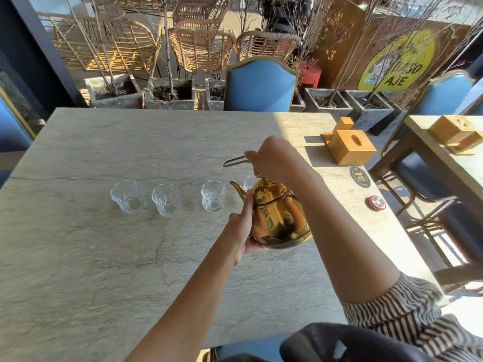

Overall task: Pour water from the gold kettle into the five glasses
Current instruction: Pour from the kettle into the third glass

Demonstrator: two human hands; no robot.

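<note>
Now three clear glasses (167,197) stand in a row on the stone table (78,257). Right of them the left hand (241,226) supports the gold kettle (279,218) from below, fingers pressed on its body. Its spout points left, toward a fourth glass (249,182) half hidden behind. The right hand (274,158) is clamped on the handle.

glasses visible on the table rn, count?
4. Three in a row left of the gold kettle. A fourth peeks behind the kettle. A fifth may be hidden.
</note>
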